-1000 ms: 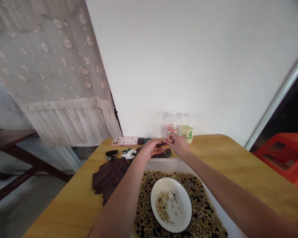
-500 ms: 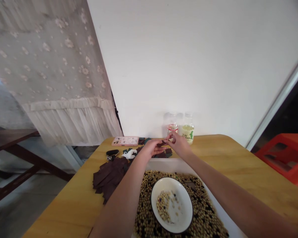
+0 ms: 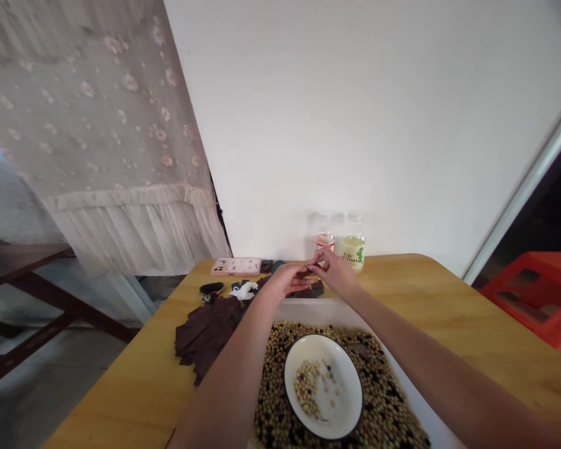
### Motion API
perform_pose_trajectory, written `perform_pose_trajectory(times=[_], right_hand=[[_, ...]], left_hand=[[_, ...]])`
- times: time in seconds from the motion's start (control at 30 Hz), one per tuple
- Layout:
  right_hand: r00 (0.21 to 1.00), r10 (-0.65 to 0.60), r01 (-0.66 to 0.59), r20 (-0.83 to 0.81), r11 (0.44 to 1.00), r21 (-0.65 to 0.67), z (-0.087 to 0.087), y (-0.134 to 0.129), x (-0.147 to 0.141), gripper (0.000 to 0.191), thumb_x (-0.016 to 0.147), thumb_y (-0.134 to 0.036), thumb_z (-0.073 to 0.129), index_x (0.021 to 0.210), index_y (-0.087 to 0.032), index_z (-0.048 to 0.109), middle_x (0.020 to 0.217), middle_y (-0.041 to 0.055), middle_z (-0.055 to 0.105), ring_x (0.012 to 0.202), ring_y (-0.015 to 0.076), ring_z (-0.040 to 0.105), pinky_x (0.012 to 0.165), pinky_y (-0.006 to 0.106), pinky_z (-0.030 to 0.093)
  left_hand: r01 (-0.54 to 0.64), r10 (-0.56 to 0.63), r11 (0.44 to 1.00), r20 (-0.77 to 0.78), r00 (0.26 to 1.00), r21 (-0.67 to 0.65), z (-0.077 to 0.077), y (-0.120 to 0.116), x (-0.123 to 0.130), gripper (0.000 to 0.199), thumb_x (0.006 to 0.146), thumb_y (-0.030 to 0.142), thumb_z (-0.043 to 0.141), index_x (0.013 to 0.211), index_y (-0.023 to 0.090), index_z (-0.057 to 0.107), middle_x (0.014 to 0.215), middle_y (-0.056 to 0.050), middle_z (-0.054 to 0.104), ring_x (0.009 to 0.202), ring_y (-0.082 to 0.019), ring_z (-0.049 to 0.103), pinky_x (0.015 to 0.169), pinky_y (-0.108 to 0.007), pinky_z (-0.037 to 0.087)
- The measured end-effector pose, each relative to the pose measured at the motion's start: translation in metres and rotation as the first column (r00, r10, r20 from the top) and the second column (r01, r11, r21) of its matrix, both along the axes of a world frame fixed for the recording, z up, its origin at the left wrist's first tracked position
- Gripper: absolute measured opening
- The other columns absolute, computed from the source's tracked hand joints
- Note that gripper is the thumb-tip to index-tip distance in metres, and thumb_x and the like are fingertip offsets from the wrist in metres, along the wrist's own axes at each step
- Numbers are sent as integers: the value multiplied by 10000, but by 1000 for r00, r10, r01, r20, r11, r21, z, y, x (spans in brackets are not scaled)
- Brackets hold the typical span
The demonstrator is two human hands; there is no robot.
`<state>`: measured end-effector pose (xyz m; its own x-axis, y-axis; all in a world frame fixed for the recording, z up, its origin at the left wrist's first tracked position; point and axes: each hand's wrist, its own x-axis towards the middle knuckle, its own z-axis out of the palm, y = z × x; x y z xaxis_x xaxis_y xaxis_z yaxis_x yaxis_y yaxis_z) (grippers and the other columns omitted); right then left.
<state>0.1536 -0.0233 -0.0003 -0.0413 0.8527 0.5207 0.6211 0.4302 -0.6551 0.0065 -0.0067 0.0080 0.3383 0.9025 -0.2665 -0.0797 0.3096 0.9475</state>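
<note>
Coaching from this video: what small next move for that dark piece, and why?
Probably lay the dark piece on the dark pile at the left: the left hand and right hand both hold it over the table, and similar pieces lie there.

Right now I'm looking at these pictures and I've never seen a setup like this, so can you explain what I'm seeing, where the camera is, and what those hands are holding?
This picture comes from a camera worn on a person's head, looking forward and down, so you see roughly what they see. The two arms rising from the bottom are theirs. The left hand and right hand meet at the fingertips, holding a small dark brown piece between them; it is too small to tell its material. Below them, a white tray holds mixed beans, with a white bowl sitting among them. On the wooden table lie a pile of dark brown pieces and a phone in a pink case. Two bottles stand behind.
</note>
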Motion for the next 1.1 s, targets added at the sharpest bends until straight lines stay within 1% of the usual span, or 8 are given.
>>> perform_pose_trajectory(times=[0.1, 0.27, 0.47, 0.7, 0.83, 0.93, 1.1], right_hand=[[999, -34, 34, 7, 999, -3, -1, 1, 1, 126, 702, -281, 574, 769, -236, 477, 760, -37, 650, 510, 106, 527, 513, 230, 377], [995, -99, 99, 11, 995, 4, 0, 1, 2, 136, 719, -350, 548, 742, -235, 481, 713, -26, 630, 521, 117, 529, 519, 239, 384], [997, -73, 73, -4, 997, 1, -2, 3, 2, 156, 721, -368, 542, 722, -230, 470, 670, -29, 610, 528, 119, 529, 530, 242, 390], [999, -53, 53, -6, 998, -14, 0, 1, 1, 144, 711, -332, 562, 776, -236, 475, 750, -18, 643, 528, 125, 537, 542, 260, 397], [997, -75, 75, 15, 997, -8, -1, 1, 2, 138, 706, -317, 571, 774, -236, 482, 771, -27, 643, 522, 113, 525, 541, 249, 391], [998, -67, 67, 11, 998, -9, -2, 2, 2, 145, 709, -322, 570, 782, -237, 479, 779, -31, 639, 520, 107, 523, 532, 239, 383], [997, -72, 72, 10, 997, 17, -2, 1, 3, 148, 727, -356, 545, 762, -226, 482, 692, -28, 606, 492, 103, 495, 504, 229, 363]], left_hand=[[12, -12, 1000, -1, 1000, 2, -1, 0, 0, 128, 698, 160, 519, 771, 136, 621, 829, -73, 676, 592, -129, 636, 558, -211, 512], [21, -21, 1000, -8, 1000, 1, 0, 0, 0, 144, 700, 174, 530, 804, 134, 622, 876, -88, 673, 622, -135, 641, 571, -211, 512], [19, -19, 1000, -7, 1000, 4, 0, -1, -1, 133, 694, 176, 544, 791, 137, 626, 890, -85, 671, 637, -138, 643, 573, -208, 510], [5, -4, 1000, 14, 1000, -7, -2, 1, 0, 116, 691, 161, 539, 759, 144, 631, 863, -80, 676, 632, -147, 648, 555, -211, 514], [11, -11, 1000, 15, 1000, -11, -2, 2, 0, 112, 678, 157, 554, 763, 143, 627, 861, -82, 676, 644, -159, 652, 572, -225, 520], [12, -12, 1000, 19, 1000, -5, -2, 2, -1, 119, 679, 159, 554, 773, 142, 625, 866, -83, 676, 647, -159, 652, 572, -220, 520], [0, 0, 1000, 22, 1000, -19, -2, 2, -1, 109, 690, 159, 532, 760, 148, 615, 885, -77, 674, 633, -151, 650, 574, -227, 519]])
